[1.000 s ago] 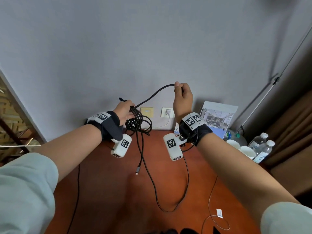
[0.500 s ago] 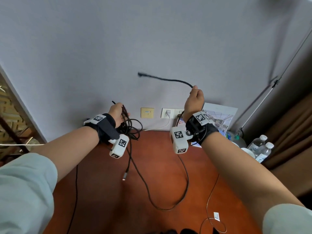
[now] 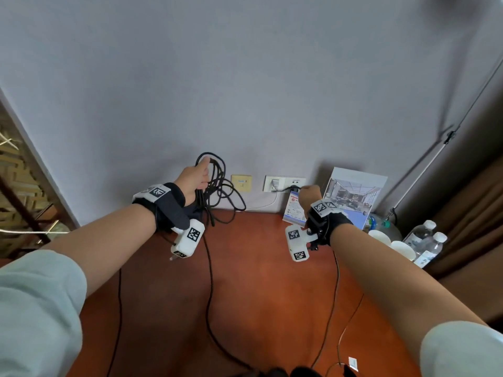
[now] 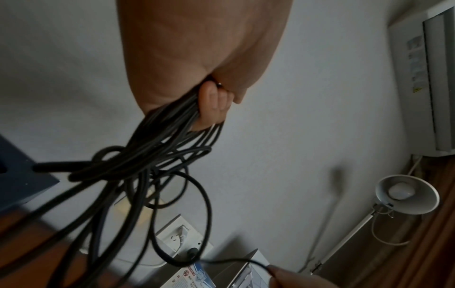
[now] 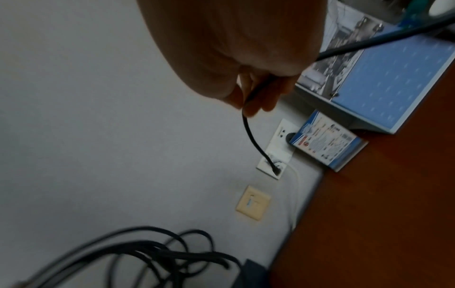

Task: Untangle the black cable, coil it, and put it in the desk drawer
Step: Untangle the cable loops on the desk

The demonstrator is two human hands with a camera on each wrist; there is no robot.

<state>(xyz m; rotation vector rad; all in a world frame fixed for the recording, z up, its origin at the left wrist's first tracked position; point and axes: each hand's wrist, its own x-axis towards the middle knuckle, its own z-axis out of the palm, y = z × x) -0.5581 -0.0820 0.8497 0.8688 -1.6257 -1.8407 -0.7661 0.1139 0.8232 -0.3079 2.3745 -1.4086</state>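
Note:
My left hand (image 3: 200, 172) is raised in front of the wall and grips a bunch of tangled loops of the black cable (image 3: 220, 186). The left wrist view shows the fingers (image 4: 214, 101) curled round several strands, with loops (image 4: 152, 161) hanging below. One strand drops from the bunch and runs across the red-brown desk (image 3: 258, 295) toward me. To the right, my right hand (image 3: 304, 190) pinches the cable near its end; in the right wrist view (image 5: 258, 97) a short free tail (image 5: 256, 140) hangs from the fingers. The drawer is not in view.
A white wall socket (image 3: 284, 183) with a white plug and a yellowed plate (image 3: 241, 183) sit behind the hands. A picture stand (image 3: 353, 194), a leaflet (image 3: 294, 210), cups (image 3: 379, 236) and water bottles (image 3: 427, 238) stand at the right. A lamp pole (image 3: 446, 142) leans there.
My right hand has dropped from high above the desk to socket height, carrying the cable end with it. My left hand has lifted the bunch of loops higher.

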